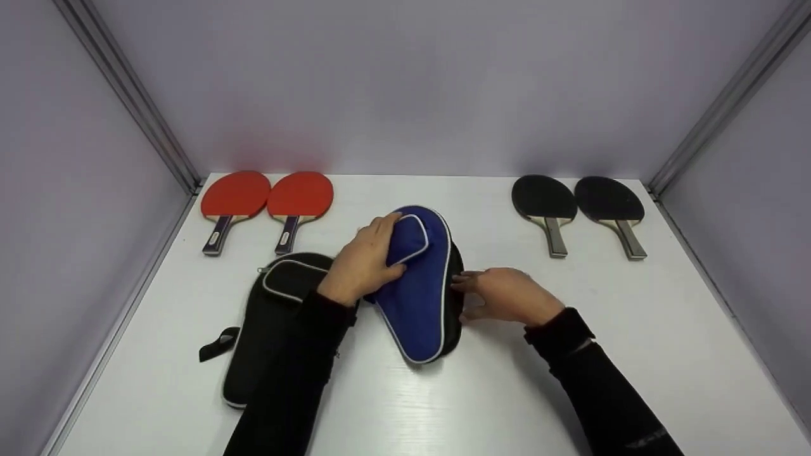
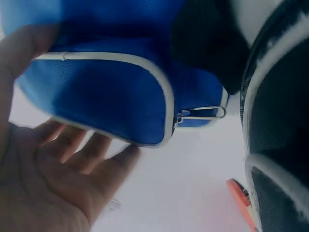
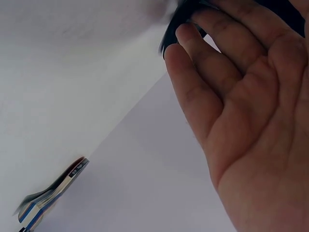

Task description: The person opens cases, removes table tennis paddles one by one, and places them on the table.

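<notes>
A blue table tennis paddle case with white piping and a black side lies mid-table, its narrow end toward me. My left hand grips its upper left part, thumb and fingers about the small blue pocket; a zipper pull shows at the pocket's corner. On the case's black right side rest the fingertips of my right hand, the fingers nearly straight in the right wrist view. Partly beneath my left forearm lies a black paddle case with a white-piped pocket and a strap.
Two red paddles lie side by side at the back left of the white table. Two black paddles lie at the back right. Pale walls enclose the back and sides.
</notes>
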`<state>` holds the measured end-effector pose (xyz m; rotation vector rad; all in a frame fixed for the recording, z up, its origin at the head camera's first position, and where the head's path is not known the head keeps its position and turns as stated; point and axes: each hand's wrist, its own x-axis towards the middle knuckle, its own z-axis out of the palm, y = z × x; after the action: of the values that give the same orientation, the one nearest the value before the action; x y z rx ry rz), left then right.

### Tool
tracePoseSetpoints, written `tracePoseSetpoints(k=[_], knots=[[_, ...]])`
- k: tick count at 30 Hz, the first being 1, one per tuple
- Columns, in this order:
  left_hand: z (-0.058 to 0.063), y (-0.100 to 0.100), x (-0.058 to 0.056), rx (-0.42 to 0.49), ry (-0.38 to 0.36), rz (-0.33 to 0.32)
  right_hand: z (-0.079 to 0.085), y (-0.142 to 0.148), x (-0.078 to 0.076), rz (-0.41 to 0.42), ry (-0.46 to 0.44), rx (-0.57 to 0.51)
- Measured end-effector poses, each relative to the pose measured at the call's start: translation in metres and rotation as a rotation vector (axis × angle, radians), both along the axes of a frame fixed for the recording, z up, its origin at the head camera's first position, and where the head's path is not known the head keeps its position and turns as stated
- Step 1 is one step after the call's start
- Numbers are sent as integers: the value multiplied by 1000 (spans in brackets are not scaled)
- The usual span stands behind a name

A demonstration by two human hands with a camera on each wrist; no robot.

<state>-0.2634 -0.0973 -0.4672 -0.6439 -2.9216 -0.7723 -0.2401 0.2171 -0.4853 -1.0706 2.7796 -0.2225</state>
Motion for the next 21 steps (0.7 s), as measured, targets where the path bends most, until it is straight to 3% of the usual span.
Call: tracePoseSetpoints(k=[5,13,21], knots=[[-6,5,3,-101,-2,-12,1,4,-1,49,32,-13],[-6,7,3,-120,2,-34,25,18,-2,-25,-43,7],[-8,8,7,-120,37,-52,45,18,9,-54,7,8]])
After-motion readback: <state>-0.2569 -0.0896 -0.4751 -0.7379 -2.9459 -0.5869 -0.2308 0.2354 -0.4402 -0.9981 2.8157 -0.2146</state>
